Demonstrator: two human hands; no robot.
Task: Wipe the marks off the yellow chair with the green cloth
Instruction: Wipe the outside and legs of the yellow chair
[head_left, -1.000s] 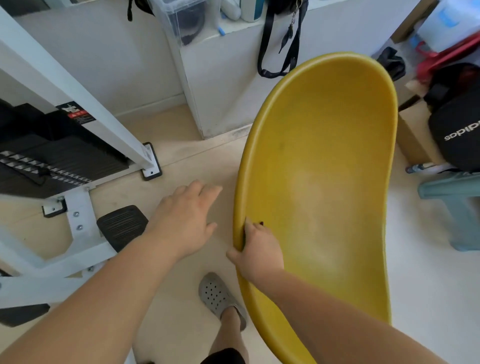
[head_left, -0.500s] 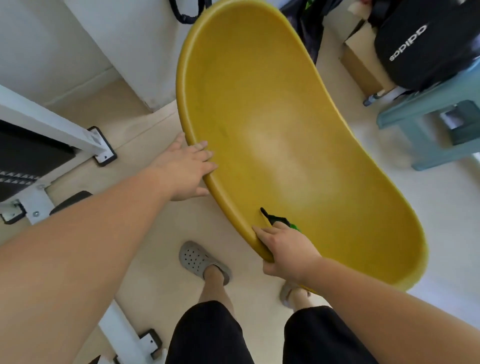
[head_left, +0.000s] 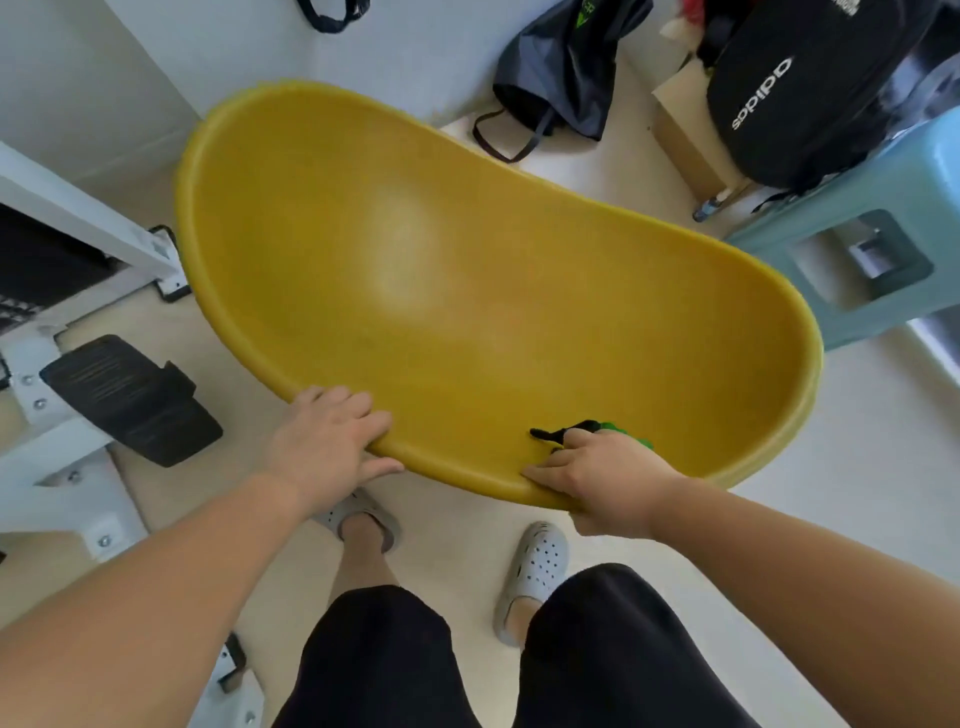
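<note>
Person is wearing black shorts (head_left: 374, 660), the hems sitting loose above bare shins. Feet are wearing pale grey slip-on clogs, left clog (head_left: 358, 514) and right clog (head_left: 535, 566), with round vent holes dotting the uppers. Left hand (head_left: 327, 441) and right hand (head_left: 608, 478) are going bare, forearms likewise uncovered to the frame edge.
</note>
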